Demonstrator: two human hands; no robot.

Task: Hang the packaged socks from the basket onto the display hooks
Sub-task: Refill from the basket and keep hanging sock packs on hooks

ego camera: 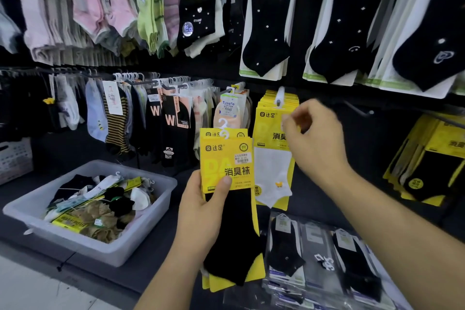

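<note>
Left hand (201,209): grips a small stack of yellow-carded black ankle sock packs (226,161), thumb pressed on the front card, white plastic hangers uppermost. The stack is upright, just left of the hung packs and below the display hook (279,98).

Right hand (317,143): raised, fingers curled at the upper right edge of the hung white sock packs (273,171) on that hook; motion blur prevents telling whether it pinches anything.

Basket (75,241): grey plastic, on the dark counter (161,234) at left, containing mixed packaged socks.
</note>
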